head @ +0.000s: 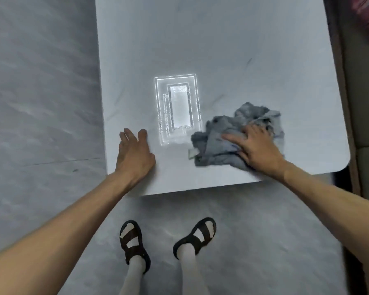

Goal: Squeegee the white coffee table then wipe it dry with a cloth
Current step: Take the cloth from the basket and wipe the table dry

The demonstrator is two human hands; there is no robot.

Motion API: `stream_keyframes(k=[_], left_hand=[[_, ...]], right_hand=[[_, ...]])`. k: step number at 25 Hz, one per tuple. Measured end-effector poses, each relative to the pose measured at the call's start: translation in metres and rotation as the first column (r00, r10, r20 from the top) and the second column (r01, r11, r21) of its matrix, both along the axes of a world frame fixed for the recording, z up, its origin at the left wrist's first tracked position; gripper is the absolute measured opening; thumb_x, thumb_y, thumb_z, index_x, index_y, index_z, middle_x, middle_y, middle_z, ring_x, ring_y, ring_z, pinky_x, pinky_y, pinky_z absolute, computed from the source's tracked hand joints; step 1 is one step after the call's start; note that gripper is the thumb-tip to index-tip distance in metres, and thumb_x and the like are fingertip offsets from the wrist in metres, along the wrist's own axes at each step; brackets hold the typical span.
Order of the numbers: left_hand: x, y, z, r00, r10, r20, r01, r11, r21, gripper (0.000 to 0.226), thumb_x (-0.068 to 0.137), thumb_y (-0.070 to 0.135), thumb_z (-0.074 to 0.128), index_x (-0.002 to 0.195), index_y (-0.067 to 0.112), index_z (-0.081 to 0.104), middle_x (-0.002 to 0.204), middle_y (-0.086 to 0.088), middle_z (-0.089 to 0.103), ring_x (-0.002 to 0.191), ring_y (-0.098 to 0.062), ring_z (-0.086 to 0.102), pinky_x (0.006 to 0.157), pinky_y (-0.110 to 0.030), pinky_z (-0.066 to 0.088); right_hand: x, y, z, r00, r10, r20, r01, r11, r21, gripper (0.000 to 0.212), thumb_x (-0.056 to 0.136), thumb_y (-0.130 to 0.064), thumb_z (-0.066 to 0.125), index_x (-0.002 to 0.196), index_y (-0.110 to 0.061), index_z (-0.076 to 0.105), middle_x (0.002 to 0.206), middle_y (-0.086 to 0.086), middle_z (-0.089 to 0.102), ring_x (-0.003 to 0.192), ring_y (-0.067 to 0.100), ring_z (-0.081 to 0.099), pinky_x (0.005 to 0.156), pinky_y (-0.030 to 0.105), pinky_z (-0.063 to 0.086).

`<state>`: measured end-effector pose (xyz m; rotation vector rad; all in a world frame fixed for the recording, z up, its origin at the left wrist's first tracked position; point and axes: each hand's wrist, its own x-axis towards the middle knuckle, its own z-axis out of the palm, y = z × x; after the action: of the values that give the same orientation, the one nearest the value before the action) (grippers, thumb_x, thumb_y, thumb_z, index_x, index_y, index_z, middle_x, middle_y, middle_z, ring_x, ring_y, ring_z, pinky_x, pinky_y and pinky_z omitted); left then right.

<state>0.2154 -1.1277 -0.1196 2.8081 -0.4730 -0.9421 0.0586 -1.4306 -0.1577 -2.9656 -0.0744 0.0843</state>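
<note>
I judge drying step in hand — my right hand (pixel 257 151) spread flat, pressing grey cloth (pixel 226 143) beneath palm onto white coffee table (pixel 222 39); left hand (pixel 134 154) open, bracing. Next — sweep leftward.

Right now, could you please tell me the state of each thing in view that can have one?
white coffee table: glossy, reflecting a ceiling light near its middle; a few faint dark streaks.
grey cloth: crumpled, lying on the table near its front right corner, pressed under the right hand.
right hand: flat on the cloth, fingers spread.
left hand: open, empty, resting on the tabletop near the front left edge.
squeegee: not visible.
</note>
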Motion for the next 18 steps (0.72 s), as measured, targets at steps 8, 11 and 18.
stream_keyframes(k=[8,11,18], left_hand=[[0.005,0.010,-0.008,0.997,0.079,0.019,-0.076,0.989,-0.127,0.056,0.070,0.003,0.048,0.124,0.013,0.037,0.127,-0.018,0.045,0.110,-0.038,0.046,0.077,-0.037,0.039],[0.006,0.047,-0.001,0.959,0.281,0.039,-0.260,0.924,-0.281,0.052,0.076,0.003,0.048,0.125,0.019,0.040,0.118,-0.007,0.061,0.083,-0.020,0.049,0.072,-0.029,0.035],[0.016,0.118,0.012,0.816,0.566,0.119,-0.507,0.799,-0.322,0.048,0.084,0.009,0.053,0.128,0.017,0.039,0.115,-0.014,0.062,0.089,-0.030,0.058,0.072,-0.033,0.039]], right_hand=[[0.105,0.003,-0.015,0.000,-0.998,0.056,0.998,0.004,0.067,0.050,0.091,-0.046,0.054,0.136,-0.028,0.043,0.132,0.019,0.047,0.121,0.034,0.044,0.099,0.042,0.029],[0.159,0.096,-0.016,0.317,-0.946,0.066,0.946,0.320,0.042,0.052,0.091,-0.043,0.055,0.138,-0.027,0.041,0.134,0.022,0.046,0.119,0.035,0.045,0.097,0.043,0.032],[0.125,0.250,-0.004,0.892,0.449,0.058,-0.453,0.887,0.095,0.047,0.085,-0.041,0.051,0.130,-0.026,0.052,0.104,0.014,0.054,0.095,0.028,0.049,0.083,0.041,0.035]])
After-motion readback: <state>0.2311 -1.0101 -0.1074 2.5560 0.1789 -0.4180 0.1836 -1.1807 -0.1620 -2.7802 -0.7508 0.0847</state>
